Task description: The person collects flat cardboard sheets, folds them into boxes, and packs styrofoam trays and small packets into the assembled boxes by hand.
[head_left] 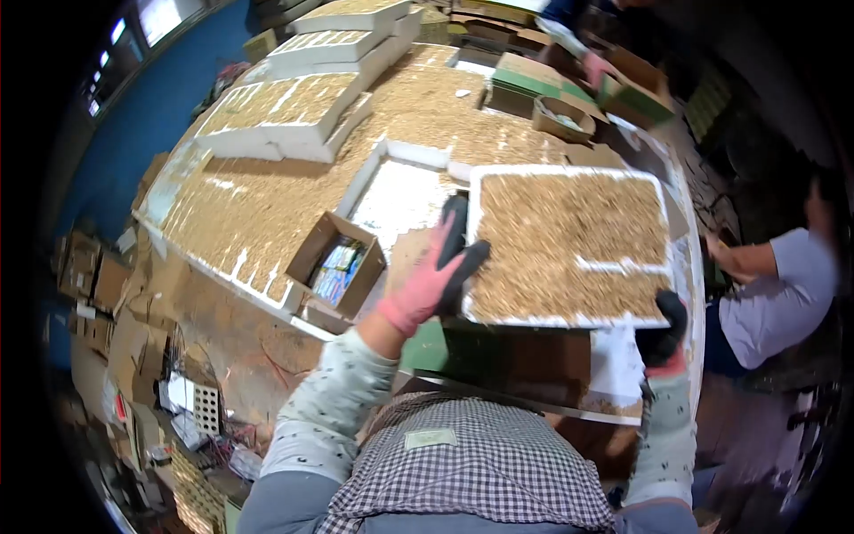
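A white foam tray (569,245) packed with tan, straw-like pieces is held tilted towards me, over the table. My left hand (436,271), in a pink glove with black fingers, grips its left edge, with the thumb over the rim. At the tray's lower right corner, my right hand (663,338) is closed around the edge in the same kind of glove. What lies behind the tray is hidden. Close to my left hand stands an open cardboard box (307,254) with small colourful packets inside.
More filled foam trays (285,120) are stacked at the back left. A round container (563,120) and green-and-brown cartons (525,84) stand at the far side. Another person's gloved hand (598,69) is near the cartons; a person in a pale shirt (774,294) is at right.
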